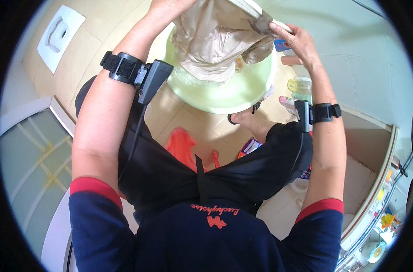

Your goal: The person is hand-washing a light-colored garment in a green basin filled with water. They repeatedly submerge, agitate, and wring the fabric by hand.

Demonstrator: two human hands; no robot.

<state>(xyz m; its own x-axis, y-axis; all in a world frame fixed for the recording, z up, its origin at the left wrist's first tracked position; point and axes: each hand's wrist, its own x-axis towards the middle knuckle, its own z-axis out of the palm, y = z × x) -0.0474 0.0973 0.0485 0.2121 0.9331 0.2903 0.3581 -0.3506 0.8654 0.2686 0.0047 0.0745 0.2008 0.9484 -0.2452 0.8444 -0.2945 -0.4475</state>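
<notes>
A wet beige garment hangs from both of my hands over a pale green plastic basin, its lower folds down in the basin, where there is some water. My right hand pinches the garment's pale edge between thumb and fingers, beside a darker wet patch. At the top rim of the picture my left hand is partly cut off; it is raised at the garment's other end, its fingers out of sight.
A white squat toilet is set in the tiled floor at the upper left. Bottles stand or lie by the right wall. Red plastic lies between my legs. A glass-panelled door is at the left.
</notes>
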